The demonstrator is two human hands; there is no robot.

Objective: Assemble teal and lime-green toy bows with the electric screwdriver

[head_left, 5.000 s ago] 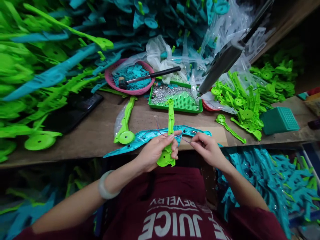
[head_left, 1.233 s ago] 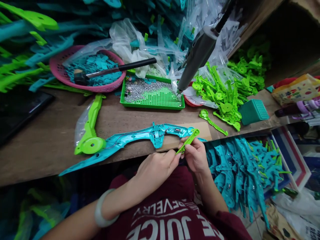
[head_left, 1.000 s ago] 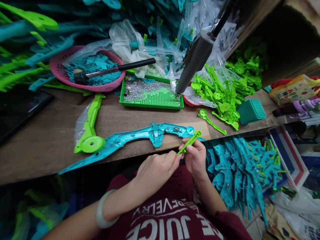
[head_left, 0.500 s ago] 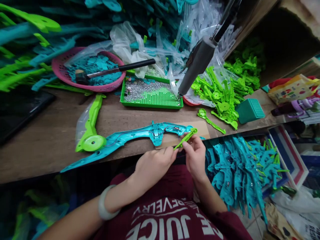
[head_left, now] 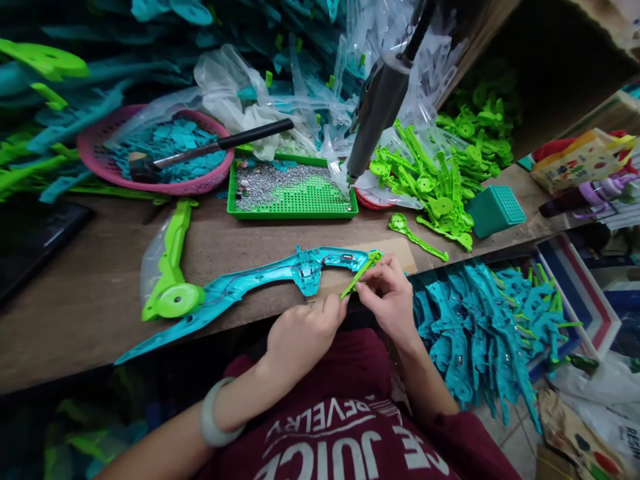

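A small lime-green plastic arm piece (head_left: 361, 274) is held slanted at the table's front edge, with both hands on it. My left hand (head_left: 301, 332) pinches its lower end with closed fingers. My right hand (head_left: 391, 298) grips its middle and upper part, fingers curled around it. Just behind lies a long teal bow-shaped half shell (head_left: 260, 283) with thin wires along it. A green limb with a round wheel (head_left: 173, 273) lies on its left end.
On the wooden table (head_left: 80, 287) stand a green tray of screws (head_left: 293, 193), a pink basket (head_left: 150, 153) with a hammer (head_left: 200, 148), a hanging grey power screwdriver (head_left: 373, 120), a heap of green parts (head_left: 435, 180) and a teal box (head_left: 495, 210). Teal parts (head_left: 480, 333) fill a bin at right.
Five seconds ago my left hand held a large green limb; now both hands hold a small green arm piece. In the last second the hands and piece shifted slightly up and left.
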